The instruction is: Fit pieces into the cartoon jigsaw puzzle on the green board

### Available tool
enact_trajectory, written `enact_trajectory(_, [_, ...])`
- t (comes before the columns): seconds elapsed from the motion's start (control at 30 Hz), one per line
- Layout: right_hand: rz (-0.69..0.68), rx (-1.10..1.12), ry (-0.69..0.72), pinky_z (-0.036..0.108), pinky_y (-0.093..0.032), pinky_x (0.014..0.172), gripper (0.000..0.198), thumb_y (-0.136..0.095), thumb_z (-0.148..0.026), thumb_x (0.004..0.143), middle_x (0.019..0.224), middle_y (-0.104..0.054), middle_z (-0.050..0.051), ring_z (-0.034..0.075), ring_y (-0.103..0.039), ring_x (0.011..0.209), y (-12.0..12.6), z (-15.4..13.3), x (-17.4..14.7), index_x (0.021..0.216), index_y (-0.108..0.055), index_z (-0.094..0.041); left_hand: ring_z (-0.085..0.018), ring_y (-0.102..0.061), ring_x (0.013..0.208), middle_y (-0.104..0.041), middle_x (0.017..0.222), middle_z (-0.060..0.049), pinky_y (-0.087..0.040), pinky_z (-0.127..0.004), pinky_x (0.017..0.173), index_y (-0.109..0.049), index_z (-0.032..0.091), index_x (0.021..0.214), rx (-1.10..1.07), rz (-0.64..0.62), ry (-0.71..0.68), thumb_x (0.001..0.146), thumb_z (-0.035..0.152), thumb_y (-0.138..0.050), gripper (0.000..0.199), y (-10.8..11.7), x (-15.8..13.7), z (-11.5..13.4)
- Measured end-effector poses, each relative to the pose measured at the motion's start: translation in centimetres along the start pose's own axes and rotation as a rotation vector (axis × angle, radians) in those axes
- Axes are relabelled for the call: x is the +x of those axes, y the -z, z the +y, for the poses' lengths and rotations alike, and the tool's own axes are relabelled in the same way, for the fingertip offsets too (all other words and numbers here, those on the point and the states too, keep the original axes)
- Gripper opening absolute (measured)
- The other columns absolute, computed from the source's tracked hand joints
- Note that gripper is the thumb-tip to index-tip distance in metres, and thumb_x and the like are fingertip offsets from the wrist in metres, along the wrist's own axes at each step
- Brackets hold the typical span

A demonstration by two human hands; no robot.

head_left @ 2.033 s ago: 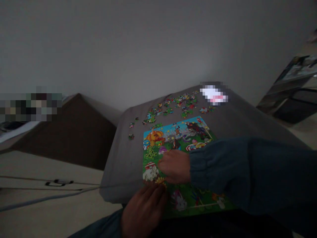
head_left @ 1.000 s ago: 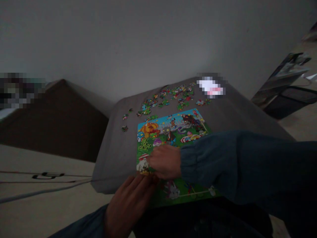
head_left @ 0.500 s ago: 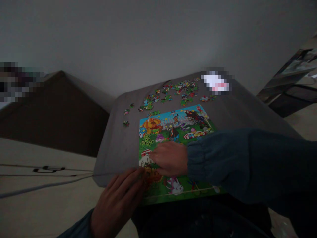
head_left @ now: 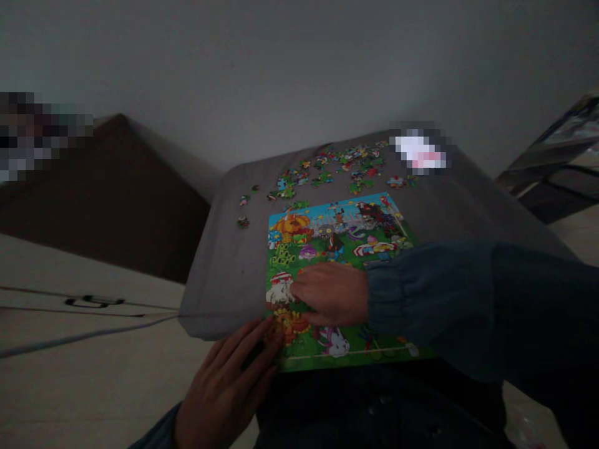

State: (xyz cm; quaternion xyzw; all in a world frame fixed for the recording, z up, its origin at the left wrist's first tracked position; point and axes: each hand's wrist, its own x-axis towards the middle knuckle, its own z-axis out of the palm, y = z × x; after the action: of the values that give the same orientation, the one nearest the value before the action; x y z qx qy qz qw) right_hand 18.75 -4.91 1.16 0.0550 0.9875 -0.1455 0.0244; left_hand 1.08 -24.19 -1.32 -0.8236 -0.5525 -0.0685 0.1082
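A picture puzzle board (head_left: 346, 249) with colourful cartoon figures on green and blue lies at the near side of a grey cloth-covered surface. My left hand (head_left: 229, 374) has its fingers stretched out, their tips touching the board's lower left corner. Over the middle left of the board is my right hand (head_left: 332, 293), knuckles up and fingers curled down against the picture beside a white figure with a red-striped top. Whatever sits under those fingertips is hidden. Beyond the board, several loose jigsaw pieces (head_left: 360, 159) are spread in a heap.
A few separate puzzle pieces (head_left: 243, 222) lie left of the board on the grey surface (head_left: 224, 268). A blurred-out white item (head_left: 418, 149) is at the back right. A dark brown panel (head_left: 116, 199) and a pale cabinet with black handles (head_left: 93, 302) stand at left.
The view has shifted slightly, so the board and pieces appear a little higher and further right. Both hands keep nearly the same places on the board.
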Motion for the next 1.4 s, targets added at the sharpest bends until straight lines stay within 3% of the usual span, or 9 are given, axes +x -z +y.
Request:
enact_trajectory(0.3, [-0.047,0.019,0.005,0.035,-0.045,0.07,0.021,-0.058,-0.028,0.083,0.096,-0.066,0.012,0.024,-0.062,0.088,0.1,0.0,-0.2,0.096,-0.059,-0.012,-0.022,-0.059,0.111,-0.066,0.12,-0.005,-0.05,-0.037,0.086,-0.063,0.02,0.115,-0.055,0.07,0.028,0.092,0.014,-0.051,0.027,0.5,0.1,-0.4])
enact_trajectory(0.5, [-0.032,0.032,0.007,0.034,-0.044,0.07,0.022,-0.058,-0.03,0.083,0.095,-0.066,0.012,0.024,-0.061,0.087,0.0,0.1,-0.4,0.096,-0.06,-0.013,-0.021,-0.056,0.115,-0.065,0.123,-0.003,-0.046,-0.035,0.089,-0.059,0.018,0.123,-0.079,0.004,-0.059,0.093,0.014,-0.048,0.032,0.2,0.2,0.2])
enact_trajectory(0.87, [-0.003,0.03,0.023,0.034,-0.044,0.069,0.022,-0.057,-0.032,0.084,0.093,-0.066,0.011,0.023,-0.061,0.084,-0.5,0.2,-0.3,0.094,-0.059,-0.013,-0.021,-0.056,0.105,-0.067,0.114,-0.004,-0.044,-0.035,0.088,-0.061,0.019,0.12,-0.13,0.082,0.057,0.095,0.019,-0.05,0.028,-0.3,0.1,1.7])
enact_trajectory(1.03, [-0.004,0.032,0.018,0.034,-0.044,0.069,0.022,-0.057,-0.031,0.084,0.094,-0.065,0.012,0.022,-0.06,0.084,-0.3,0.3,-0.4,0.096,-0.059,-0.012,-0.022,-0.055,0.106,-0.065,0.114,-0.006,-0.044,-0.036,0.088,-0.059,0.019,0.121,-0.117,0.068,0.062,0.094,0.019,-0.051,0.028,-0.1,0.4,0.6])
enact_trajectory(1.17, [-0.011,0.032,0.019,0.034,-0.044,0.069,0.023,-0.056,-0.03,0.084,0.097,-0.065,0.013,0.023,-0.06,0.086,-0.1,0.1,-0.5,0.098,-0.059,-0.012,-0.022,-0.055,0.106,-0.062,0.116,-0.007,-0.047,-0.038,0.09,-0.055,0.019,0.122,-0.17,0.104,0.195,0.093,0.022,-0.054,0.03,0.1,1.9,-1.1])
enact_trajectory(1.27, [-0.012,0.025,0.016,0.033,-0.043,0.068,0.024,-0.056,-0.029,0.084,0.098,-0.065,0.014,0.023,-0.06,0.086,0.0,-0.1,-0.5,0.099,-0.059,-0.011,-0.025,-0.052,0.114,-0.056,0.127,-0.009,-0.048,-0.044,0.093,-0.052,0.022,0.128,-0.198,0.01,0.223,0.094,0.033,-0.051,0.037,-0.4,3.5,-2.2])
enact_trajectory(1.4, [0.014,0.03,0.01,0.033,-0.042,0.068,0.023,-0.055,-0.028,0.085,0.095,-0.066,0.014,0.022,-0.06,0.084,-0.1,-0.2,-0.5,0.099,-0.059,-0.01,-0.027,-0.047,0.123,-0.054,0.133,-0.005,-0.046,-0.048,0.099,-0.06,0.027,0.119,-0.285,-0.121,0.182,0.091,0.036,-0.054,0.03,-1.5,4.7,-3.1])
